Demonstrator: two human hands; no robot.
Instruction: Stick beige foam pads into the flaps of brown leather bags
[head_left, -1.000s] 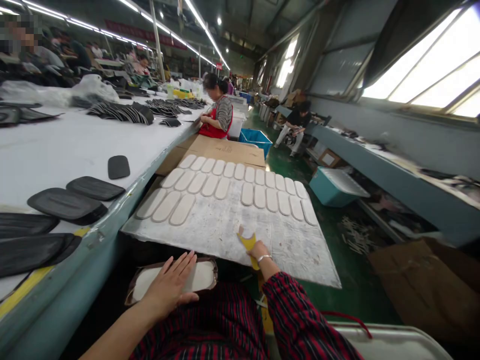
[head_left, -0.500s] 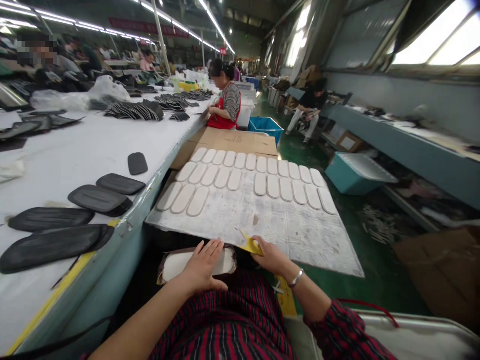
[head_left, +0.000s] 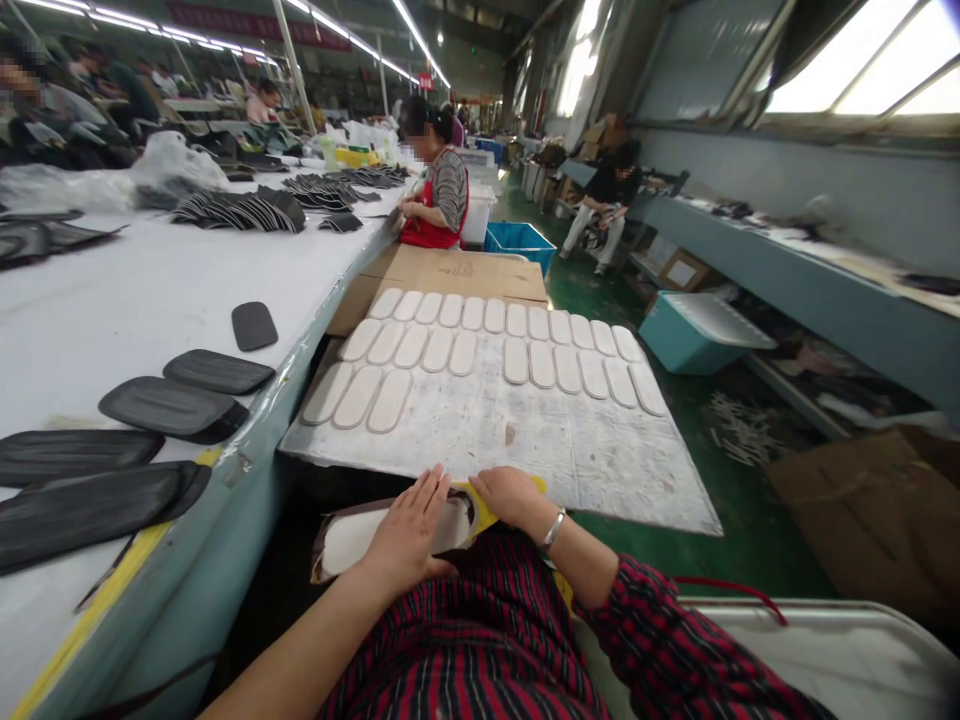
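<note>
Light's a real mixed bag here. The big window (head_left: 892,75) at upper right is blown out to pure white, with a bluish-purple tint in that corner, and the ceiling strip lights (head_left: 421,42) burn out into glowing lines. The far hall is pretty dim and mushy. White worktop (head_left: 172,270) is bright; under the pale board (head_left: 480,450) it's nearly black. Left hand (head_left: 409,530) and right hand (head_left: 514,497) look decently lit, and the bracelet (head_left: 555,528) has a glint. Wide lens stretches the edges, the cardboard box (head_left: 862,490) is murky and soft, and heads have pixelated blocks.
</note>
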